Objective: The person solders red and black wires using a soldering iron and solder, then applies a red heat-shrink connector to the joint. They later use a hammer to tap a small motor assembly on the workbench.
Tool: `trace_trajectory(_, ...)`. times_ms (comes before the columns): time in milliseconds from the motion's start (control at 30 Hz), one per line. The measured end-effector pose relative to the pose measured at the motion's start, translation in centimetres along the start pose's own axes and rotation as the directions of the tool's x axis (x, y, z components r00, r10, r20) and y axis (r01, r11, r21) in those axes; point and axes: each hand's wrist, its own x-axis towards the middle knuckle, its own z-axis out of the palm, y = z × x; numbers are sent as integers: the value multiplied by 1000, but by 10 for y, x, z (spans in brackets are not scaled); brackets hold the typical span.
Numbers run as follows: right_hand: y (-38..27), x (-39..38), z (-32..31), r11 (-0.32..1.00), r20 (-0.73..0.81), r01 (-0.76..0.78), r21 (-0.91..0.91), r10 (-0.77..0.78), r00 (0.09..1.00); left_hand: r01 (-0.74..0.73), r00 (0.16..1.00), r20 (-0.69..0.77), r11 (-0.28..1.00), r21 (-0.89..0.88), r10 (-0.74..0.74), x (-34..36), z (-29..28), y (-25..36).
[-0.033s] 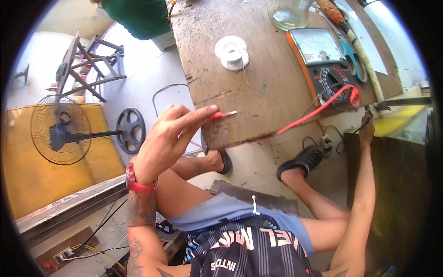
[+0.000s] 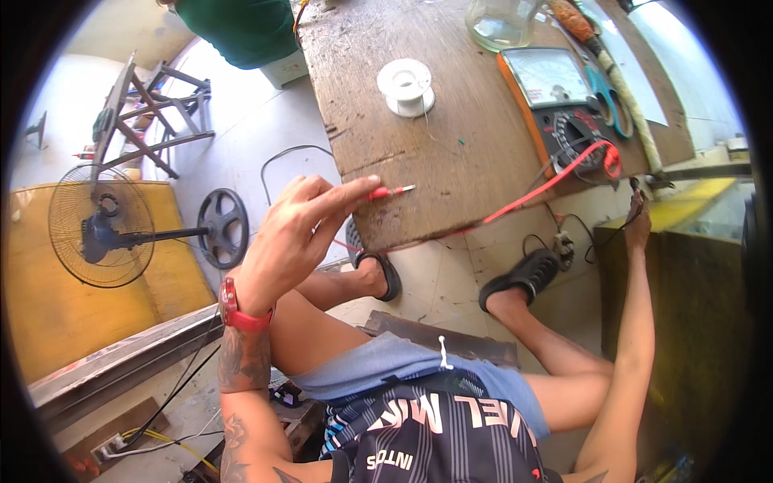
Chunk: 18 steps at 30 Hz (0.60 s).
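Near the wooden table's [image 2: 463, 121] front left corner, my left hand [image 2: 294, 233] is closed on a red test probe [image 2: 389, 192]. The probe's metal tip points right, just over the tabletop. A red test lead [image 2: 535, 200] runs along the front edge to an analog multimeter [image 2: 555, 92] with a black face and orange side. Off the table's right end, my right hand [image 2: 638, 229] is closed around a slim dark thing [image 2: 636, 197] with a black cord by it; its kind is unclear. A white spool of thin wire [image 2: 407, 90] stands beyond the probe, its loose end on the wood.
Teal-handled scissors [image 2: 610, 105] and a tape-wrapped stick [image 2: 624, 92] lie right of the meter. A glass jar [image 2: 503, 28] stands farther back. On the left are a standing fan [image 2: 105, 229] and a wooden folding frame [image 2: 145, 121]. A person in green [image 2: 237, 32] is beyond the table.
The view has shifted slightly. The dark thing in my right hand now points up more toward the table's end. My left hand still grips the probe, almost unmoved.
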Motion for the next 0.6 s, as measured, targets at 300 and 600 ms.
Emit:
trace_trajectory(300,-182,-131,-193,622,-418,135,772,337,843,-49,984,-175,998,-44,40,-36,21,-8)
trace_trajectory(600,-286,-194,-214,116,-378,360,926,269,886,-146,949,-266,984,105,169,-44,25,-17)
